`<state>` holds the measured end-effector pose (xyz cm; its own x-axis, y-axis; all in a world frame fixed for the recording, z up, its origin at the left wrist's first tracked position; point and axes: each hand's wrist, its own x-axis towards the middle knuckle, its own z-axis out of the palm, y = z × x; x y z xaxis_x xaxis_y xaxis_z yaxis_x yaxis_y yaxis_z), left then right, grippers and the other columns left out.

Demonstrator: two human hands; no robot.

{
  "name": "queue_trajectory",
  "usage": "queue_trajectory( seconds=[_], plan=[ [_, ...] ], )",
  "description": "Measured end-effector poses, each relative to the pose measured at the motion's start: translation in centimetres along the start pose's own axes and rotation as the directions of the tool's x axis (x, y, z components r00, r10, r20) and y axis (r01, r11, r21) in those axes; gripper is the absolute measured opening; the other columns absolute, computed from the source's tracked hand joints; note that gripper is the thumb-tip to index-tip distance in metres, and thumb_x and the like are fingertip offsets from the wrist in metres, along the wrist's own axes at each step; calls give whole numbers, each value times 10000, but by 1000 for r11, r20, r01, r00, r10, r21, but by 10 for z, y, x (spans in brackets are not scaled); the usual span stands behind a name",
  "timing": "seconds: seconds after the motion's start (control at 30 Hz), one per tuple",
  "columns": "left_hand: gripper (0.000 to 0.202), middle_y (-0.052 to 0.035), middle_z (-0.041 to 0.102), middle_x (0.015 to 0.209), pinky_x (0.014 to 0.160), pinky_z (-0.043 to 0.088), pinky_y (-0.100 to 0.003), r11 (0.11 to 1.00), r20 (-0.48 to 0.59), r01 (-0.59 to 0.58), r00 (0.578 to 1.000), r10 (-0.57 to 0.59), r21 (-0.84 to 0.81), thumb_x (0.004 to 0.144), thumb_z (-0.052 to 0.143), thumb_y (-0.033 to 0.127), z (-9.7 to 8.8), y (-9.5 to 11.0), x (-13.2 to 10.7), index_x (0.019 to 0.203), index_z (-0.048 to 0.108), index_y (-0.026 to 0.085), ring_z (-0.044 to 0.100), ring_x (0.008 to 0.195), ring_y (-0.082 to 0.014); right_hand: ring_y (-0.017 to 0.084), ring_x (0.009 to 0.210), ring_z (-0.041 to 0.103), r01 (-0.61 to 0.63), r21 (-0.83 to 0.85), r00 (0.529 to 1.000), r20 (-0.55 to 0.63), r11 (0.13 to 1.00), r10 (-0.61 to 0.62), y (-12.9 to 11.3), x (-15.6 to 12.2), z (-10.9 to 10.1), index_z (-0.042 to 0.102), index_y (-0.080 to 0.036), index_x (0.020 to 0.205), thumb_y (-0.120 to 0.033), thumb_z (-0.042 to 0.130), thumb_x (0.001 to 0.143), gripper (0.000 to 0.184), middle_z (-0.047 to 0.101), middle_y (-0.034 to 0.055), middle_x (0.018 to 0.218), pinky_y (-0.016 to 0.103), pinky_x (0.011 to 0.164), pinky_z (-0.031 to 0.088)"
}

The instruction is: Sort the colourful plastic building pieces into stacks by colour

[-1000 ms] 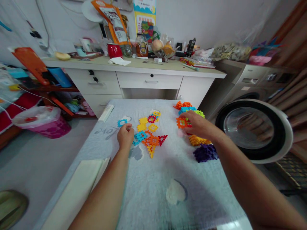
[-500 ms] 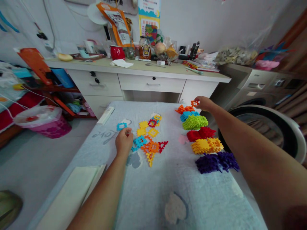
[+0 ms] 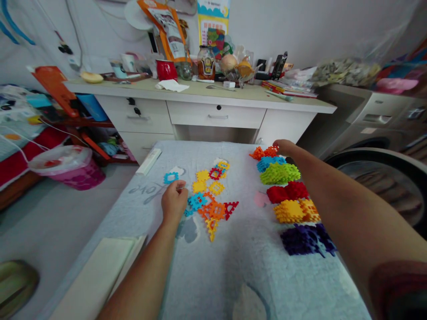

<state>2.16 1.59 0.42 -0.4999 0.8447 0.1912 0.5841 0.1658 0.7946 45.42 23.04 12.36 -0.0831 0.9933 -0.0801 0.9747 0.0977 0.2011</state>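
My right hand [image 3: 284, 147] is at the far right of the table, fingers closed at the right end of the orange building tile pile [image 3: 260, 153]; the fingertips are partly hidden. Below it run piles of blue tiles [image 3: 268, 162], lime green tiles [image 3: 279, 173], red tiles [image 3: 287, 192], yellow tiles [image 3: 289, 211] and purple tiles [image 3: 305, 240]. My left hand [image 3: 175, 200] rests closed, thumb against curled fingers, left of the loose mixed tiles; whatever is in it is hidden. Near it lie a blue square frame tile [image 3: 171, 178], orange tiles [image 3: 216, 210] and a red triangle tile [image 3: 231, 209].
A grey-blue cloth [image 3: 240, 275] covers the table. A white strip-like box [image 3: 149, 162] lies at the far left edge and white panels [image 3: 100, 271] at the near left. Behind stands a cluttered white desk [image 3: 213, 113]; a washing machine [image 3: 370, 120] is at the right.
My right hand has lowered onto the orange pile with the orange tile that it held above it. My left hand stays by the loose tiles. The view has shifted slightly.
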Motion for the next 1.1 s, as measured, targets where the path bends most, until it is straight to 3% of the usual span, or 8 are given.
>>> queue_trajectory(
  seconds=[0.17,0.5,0.67,0.77,0.9,1.0,1.1],
  plan=[
    [267,-35,741,982,872,508,-317,1000,15,-10,1000,10,14,756,541,228,-1,0,-1,978,688,214,681,884,-197,239,1042,652,0,-10,1000,29,1000,0,-2,6,5,701,-174,1235,-165,677,766,470,707,115,1204,278,833,494],
    [272,-30,737,969,872,510,-310,1000,9,-8,1000,8,3,745,545,225,0,-2,0,976,688,217,681,875,-192,246,946,674,10,36,999,-41,999,-9,2,9,11,717,-208,1203,-194,714,731,472,720,108,1152,326,832,526],
    [271,-35,739,975,885,504,-317,1000,5,-1,1000,1,6,748,550,215,0,-1,0,979,690,210,680,892,-198,228,956,664,-38,129,989,-139,991,56,-5,-1,-6,686,-170,1263,-146,641,812,455,674,141,1207,316,864,522],
    [272,-31,740,979,886,502,-313,1000,9,4,1000,-4,13,751,550,202,1,0,0,983,692,213,683,900,-195,223,951,662,47,181,974,-228,982,-5,-25,-11,-29,672,-153,1274,-165,615,853,425,650,158,1217,329,890,521],
    [273,-34,739,992,876,502,-313,1000,16,8,1000,-8,26,759,552,202,1,0,0,994,691,215,683,893,-193,212,968,669,273,209,940,-265,939,-214,-75,-33,-62,667,-150,1265,-183,615,867,402,626,156,1282,322,881,525],
    [270,-35,737,997,864,500,-306,1000,12,-6,1000,6,29,766,543,197,1,-1,0,992,688,218,679,880,-188,213,997,669,414,188,905,-193,890,-380,-120,-53,-76,673,-176,1244,-188,636,864,382,674,114,1237,320,892,514],
    [272,-34,736,1000,850,496,-295,1000,17,-9,1000,8,21,766,537,185,1,0,0,992,686,219,677,889,-184,207,1023,670,506,194,861,-57,840,-506,-163,-71,-77,672,-176,1238,-178,628,878,362,709,97,1200,298,889,502]
  ],
)
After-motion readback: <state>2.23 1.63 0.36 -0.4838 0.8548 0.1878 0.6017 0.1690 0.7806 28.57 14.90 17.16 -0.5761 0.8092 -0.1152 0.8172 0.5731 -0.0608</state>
